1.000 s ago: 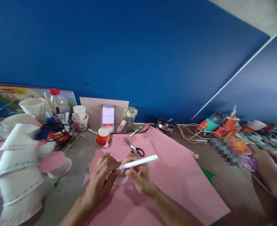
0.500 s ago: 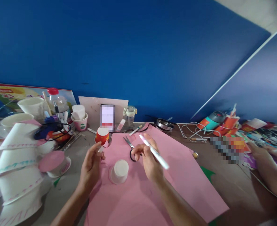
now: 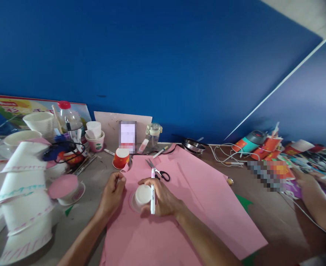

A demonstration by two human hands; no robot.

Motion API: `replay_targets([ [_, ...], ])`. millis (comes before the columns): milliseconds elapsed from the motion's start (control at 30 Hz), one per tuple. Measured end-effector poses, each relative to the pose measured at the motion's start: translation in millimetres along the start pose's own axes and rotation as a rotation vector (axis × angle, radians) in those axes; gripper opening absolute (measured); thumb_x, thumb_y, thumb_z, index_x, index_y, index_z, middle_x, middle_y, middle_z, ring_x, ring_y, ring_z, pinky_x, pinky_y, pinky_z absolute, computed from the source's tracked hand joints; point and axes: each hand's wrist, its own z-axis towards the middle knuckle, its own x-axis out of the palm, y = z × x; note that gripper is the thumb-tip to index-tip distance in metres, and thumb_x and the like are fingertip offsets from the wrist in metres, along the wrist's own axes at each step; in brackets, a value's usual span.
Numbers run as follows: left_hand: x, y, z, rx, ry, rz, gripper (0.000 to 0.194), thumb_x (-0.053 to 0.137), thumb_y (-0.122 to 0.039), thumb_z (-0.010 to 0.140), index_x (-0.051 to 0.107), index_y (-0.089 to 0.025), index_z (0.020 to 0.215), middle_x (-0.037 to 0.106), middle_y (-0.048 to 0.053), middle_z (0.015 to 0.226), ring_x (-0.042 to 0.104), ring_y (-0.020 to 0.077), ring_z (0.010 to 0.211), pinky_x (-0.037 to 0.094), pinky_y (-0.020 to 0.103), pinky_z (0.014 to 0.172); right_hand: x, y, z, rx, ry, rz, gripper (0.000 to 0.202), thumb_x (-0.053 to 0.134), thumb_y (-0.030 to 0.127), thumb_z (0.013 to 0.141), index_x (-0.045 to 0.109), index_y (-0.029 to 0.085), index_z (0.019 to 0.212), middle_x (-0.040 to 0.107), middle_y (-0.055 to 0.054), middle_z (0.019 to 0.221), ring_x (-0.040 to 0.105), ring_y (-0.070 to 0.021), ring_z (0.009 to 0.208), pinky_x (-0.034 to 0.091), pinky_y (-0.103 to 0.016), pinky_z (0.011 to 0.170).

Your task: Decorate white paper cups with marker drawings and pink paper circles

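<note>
My right hand (image 3: 167, 201) holds a white marker (image 3: 153, 197) with a pink band, upright against its fingers. The same hand reaches around a small white paper cup (image 3: 142, 194), thumb and forefinger at its sides. That cup stands upside down on a large pink paper sheet (image 3: 201, 210), with a faint pink curve beside its rim. To the left, my left hand (image 3: 111, 195) hovers by the sheet's edge with its fingers curled together; whatever they hold is hidden. Scissors (image 3: 157, 170) with black handles lie just beyond my right hand.
A red paper cup (image 3: 121, 159) sits behind my left hand. Stacked white cups (image 3: 24, 195) and a pink-topped cup (image 3: 64, 188) fill the left side. At the back are a phone (image 3: 127, 135) and a lidded jar (image 3: 153, 135). Another person's arm (image 3: 315, 199) rests at the right.
My right hand has moved left and down from beside the scissors onto the white cup, the marker swinging more upright. My left hand has lowered slightly, its fingers more curled.
</note>
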Motion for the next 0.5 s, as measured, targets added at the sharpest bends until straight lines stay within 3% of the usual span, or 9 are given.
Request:
replay_targets([
  [133,-2.4,-0.4,0.1,0.044,0.126,0.002,0.017,0.047,-0.033,0.086,0.059,-0.021,0.089,0.055,-0.002,0.07,0.052,0.0151,0.064,0.042,0.026,0.062,0.0,-2.9,0.3,0.063,-0.116,0.073,0.054,0.077,0.038,0.067,0.051,0.019,0.11,0.065,-0.013,0.106,0.063,-0.0291,0.09,0.049,-0.042,0.079],
  [300,-1.6,-2.6,-3.5,0.028,0.304,-0.03,0.022,0.048,-0.035,0.086,0.066,-0.021,0.083,0.063,0.002,0.076,0.059,0.0199,0.075,0.047,0.03,0.071,-5.2,-3.5,1.2,0.172,-0.334,0.432,0.049,0.067,0.054,0.076,0.047,0.022,0.107,0.057,-0.004,0.088,0.054,-0.0178,0.069,0.045,-0.03,0.06],
  [400,1.8,-6.1,-8.0,0.034,0.354,-0.068,0.034,0.054,-0.048,0.084,0.068,-0.021,0.1,0.068,0.009,0.104,0.06,0.0269,0.1,0.047,0.036,0.086,-3.4,-3.4,1.7,0.201,-0.338,0.535,0.05,0.058,0.062,0.08,0.045,0.024,0.109,0.055,-0.003,0.088,0.052,-0.0151,0.066,0.043,-0.026,0.057],
  [500,6.8,-9.9,-13.4,0.0,0.504,-0.195,0.061,0.059,-0.059,0.078,0.057,-0.019,0.125,0.064,0.015,0.119,0.059,0.0312,0.108,0.049,0.039,0.088,4.3,-3.4,3.3,0.219,-0.304,0.567,0.057,0.062,0.066,0.074,0.044,0.024,0.108,0.055,-0.002,0.086,0.052,-0.0154,0.067,0.043,-0.026,0.057],
])
